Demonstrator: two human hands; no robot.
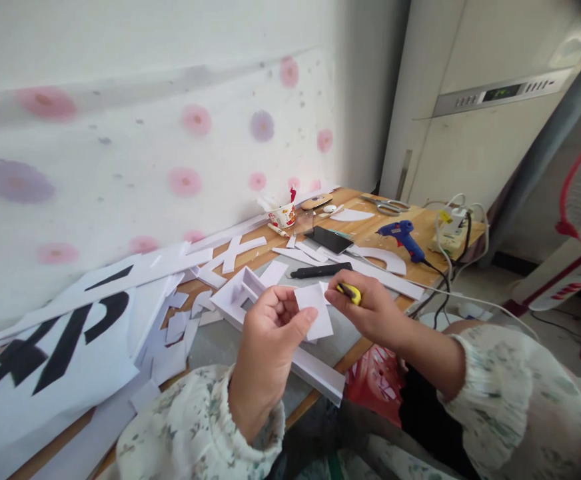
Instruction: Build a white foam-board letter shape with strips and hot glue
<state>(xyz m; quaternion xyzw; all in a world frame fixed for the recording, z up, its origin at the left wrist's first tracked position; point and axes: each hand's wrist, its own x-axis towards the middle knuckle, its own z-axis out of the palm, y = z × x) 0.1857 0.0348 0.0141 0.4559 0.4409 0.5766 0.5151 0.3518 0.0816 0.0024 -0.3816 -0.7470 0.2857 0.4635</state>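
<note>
My left hand [268, 337] pinches a small white rectangular board piece [314, 301] between thumb and fingers, raised over the table. Just to the right, my right hand [373, 310] is closed around a yellow and black utility knife [349, 293]; its fingertips are near the piece's right edge, and the blade cannot be made out. Beneath my hands lies a white foam-board form [315, 375] with raised walls, partly hidden by my left hand, on a grey mat [290, 398]. A black slim tool [320, 270] rests just beyond my fingers.
White offcuts [176, 327] and printed sheets [95, 373] cover the left side. Further back are a phone [329, 240], a paper cup [283, 215] and scissors [393, 207]. A blue glue gun [403, 239] and a corded power strip [451, 233] stand at right.
</note>
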